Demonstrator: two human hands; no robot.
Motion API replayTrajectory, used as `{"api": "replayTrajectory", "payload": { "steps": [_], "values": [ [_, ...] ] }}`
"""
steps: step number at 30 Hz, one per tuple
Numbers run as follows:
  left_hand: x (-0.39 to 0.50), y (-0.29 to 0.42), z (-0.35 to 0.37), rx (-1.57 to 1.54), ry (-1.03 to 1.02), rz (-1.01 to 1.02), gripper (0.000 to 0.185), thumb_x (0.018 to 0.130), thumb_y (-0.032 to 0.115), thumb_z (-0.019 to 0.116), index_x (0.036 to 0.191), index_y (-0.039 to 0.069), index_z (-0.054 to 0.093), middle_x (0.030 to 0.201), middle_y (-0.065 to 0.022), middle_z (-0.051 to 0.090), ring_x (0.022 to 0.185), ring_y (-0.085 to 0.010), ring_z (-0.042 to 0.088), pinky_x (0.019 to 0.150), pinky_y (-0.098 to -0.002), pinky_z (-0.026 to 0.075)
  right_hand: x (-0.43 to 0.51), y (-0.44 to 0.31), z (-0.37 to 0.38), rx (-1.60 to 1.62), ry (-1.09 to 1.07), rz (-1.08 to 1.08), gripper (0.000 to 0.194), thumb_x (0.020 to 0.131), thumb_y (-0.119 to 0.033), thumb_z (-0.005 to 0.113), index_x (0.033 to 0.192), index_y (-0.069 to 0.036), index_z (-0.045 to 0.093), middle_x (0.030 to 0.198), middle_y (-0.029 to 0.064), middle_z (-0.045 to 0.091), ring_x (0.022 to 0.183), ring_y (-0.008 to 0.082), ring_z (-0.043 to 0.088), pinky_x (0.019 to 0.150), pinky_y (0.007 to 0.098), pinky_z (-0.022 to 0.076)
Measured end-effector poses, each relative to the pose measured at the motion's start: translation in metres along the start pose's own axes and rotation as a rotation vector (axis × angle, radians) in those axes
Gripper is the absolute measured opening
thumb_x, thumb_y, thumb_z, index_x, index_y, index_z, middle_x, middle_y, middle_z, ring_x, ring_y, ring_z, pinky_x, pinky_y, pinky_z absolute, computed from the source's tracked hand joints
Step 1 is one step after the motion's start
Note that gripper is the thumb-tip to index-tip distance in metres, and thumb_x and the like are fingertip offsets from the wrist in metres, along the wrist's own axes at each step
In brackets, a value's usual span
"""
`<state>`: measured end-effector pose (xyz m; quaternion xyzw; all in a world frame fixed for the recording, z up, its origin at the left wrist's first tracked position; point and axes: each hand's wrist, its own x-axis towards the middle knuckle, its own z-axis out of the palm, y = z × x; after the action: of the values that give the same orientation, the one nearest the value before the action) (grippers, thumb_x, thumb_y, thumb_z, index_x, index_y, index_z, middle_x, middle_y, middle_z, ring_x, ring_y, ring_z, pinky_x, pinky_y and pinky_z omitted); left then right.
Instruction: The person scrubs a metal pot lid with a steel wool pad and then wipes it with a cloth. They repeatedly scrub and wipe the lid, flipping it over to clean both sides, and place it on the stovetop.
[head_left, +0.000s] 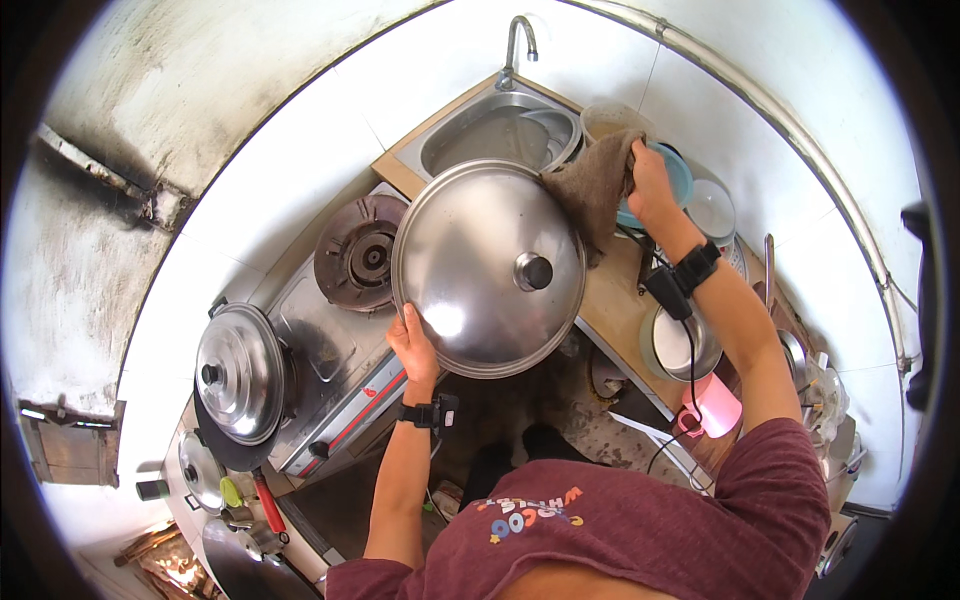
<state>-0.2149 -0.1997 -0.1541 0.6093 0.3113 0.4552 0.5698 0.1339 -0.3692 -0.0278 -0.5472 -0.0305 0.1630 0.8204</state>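
Note:
A large domed stainless steel wok lid (480, 262) is held up in front of me, its black-topped knob (535, 272) facing the camera. My left hand (415, 349) grips its lower left rim, thumb on the upper face. In my right hand (651, 180) a brown cloth (596, 187) is bunched at one end. The cloth hangs down against the lid's right rim, partly over it. Behind the lid is the steel sink (450, 142), which holds greyish water and a basin (559, 135). The lid hides the sink's front part.
A gas burner (373, 255) lies left of the lid on the stove (330, 337). A lidded pot (238, 373) stands further left, near a red-handled pan (268, 502). To the right are a blue basin (671, 174), a steel pot (686, 341) and a pink mug (716, 405). A faucet (517, 49) rises behind the sink.

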Motion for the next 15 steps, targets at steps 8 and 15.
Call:
{"api": "replayTrajectory", "payload": {
  "steps": [8,15],
  "values": [
    [-0.024,-0.017,-0.013,0.199,0.097,0.034,0.04,0.103,0.024,0.048,0.075,-0.004,0.049,0.063,0.0046,0.04,0.062,-0.0067,0.031,0.051,-0.0297,0.026,-0.029,0.031,0.023,0.27,-0.043,-0.125,0.03,0.1,-0.027,0.051,0.102,0.0,0.064,0.096,0.007,0.068,0.086,0.0225,0.064,0.077,0.0356,0.0514],
    [-0.032,-0.004,-0.012,0.34,0.085,0.161,0.04,0.102,0.023,0.048,0.073,-0.005,0.048,0.057,-0.0011,0.039,0.057,-0.0109,0.032,0.049,-0.0342,0.026,-0.061,0.072,0.056,-0.929,-0.709,-1.07,0.027,0.088,-0.016,0.057,0.114,-0.009,0.061,0.111,0.0153,0.064,0.104,0.0348,0.06,0.083,0.0428,0.0507]
  ]
}}
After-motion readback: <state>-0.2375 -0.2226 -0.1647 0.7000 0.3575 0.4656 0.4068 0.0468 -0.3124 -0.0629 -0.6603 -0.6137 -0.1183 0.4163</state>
